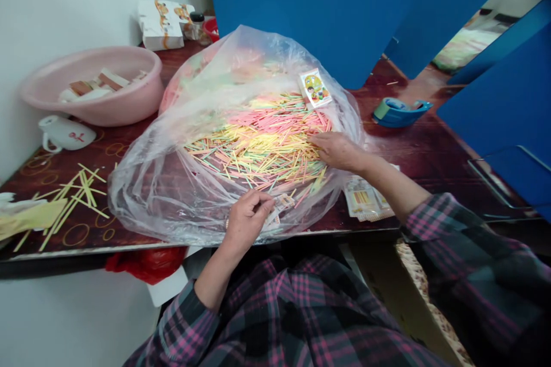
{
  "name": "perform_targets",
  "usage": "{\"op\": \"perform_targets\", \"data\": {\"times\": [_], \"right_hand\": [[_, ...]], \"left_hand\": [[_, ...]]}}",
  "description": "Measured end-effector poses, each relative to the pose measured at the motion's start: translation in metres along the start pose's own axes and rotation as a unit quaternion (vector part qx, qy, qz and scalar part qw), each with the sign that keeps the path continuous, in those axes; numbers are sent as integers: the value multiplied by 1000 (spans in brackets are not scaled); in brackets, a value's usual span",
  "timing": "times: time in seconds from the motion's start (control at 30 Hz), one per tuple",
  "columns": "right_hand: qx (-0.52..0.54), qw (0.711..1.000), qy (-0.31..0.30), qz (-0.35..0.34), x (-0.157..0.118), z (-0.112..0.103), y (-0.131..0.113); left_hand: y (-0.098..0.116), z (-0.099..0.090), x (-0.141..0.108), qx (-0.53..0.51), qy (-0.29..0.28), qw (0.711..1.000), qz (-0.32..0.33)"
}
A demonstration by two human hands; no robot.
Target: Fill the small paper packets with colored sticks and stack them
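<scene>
Work in hand: a person sits at a dark red patterned tabletop [107,152], both hands working at the near side of a heap of coloured sticks [258,143].

Left hand: the left hand [248,221] is pinched closed, its grip drawn in just beside a small printed packet [282,203]. From here I can't be sure whether it has hold of the packet or a stick.

Right hand: the right hand [340,151] lies open, its grip holding nothing, fingers [316,140] resting on top of the heap.

Sticks: thin, in pink, yellow, green and pale orange, lying every which way inside a clear plastic bag [142,195] spread open on the tabletop. A few loose yellow sticks [80,195] lie well to the left of the bag.

Labels: a small card [315,88] with cartoon children sits at the far edge of the heap. A stack of packets [364,198] printed with striped pictures lies under the right forearm. I can read no words on either.

Around them: a pink basin [92,83] of wrapped bundles, a white mug [64,133] with a red mark, a blue tape dispenser [400,113], and a white printed box [161,24] beside a black-lidded jar [197,26].
</scene>
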State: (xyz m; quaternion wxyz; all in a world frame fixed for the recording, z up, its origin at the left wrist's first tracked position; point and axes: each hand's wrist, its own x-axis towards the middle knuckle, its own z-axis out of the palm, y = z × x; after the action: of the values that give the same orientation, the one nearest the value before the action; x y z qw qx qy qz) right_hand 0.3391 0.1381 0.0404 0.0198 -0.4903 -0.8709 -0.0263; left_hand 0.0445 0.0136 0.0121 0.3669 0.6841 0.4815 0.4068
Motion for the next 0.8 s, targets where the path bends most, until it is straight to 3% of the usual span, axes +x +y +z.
{"op": "perform_targets", "data": {"times": [0.2,0.43,0.8], "right_hand": [[-23,998,20,48,8,8,-5],[-91,994,-9,54,14,3,-16],[-95,994,-15,52,15,3,-17]], "left_hand": [[-1,1,-1,-1,6,1000,9],[1,0,0,10,1,1000,10],[0,0,-1,8,0,1000,8]]}}
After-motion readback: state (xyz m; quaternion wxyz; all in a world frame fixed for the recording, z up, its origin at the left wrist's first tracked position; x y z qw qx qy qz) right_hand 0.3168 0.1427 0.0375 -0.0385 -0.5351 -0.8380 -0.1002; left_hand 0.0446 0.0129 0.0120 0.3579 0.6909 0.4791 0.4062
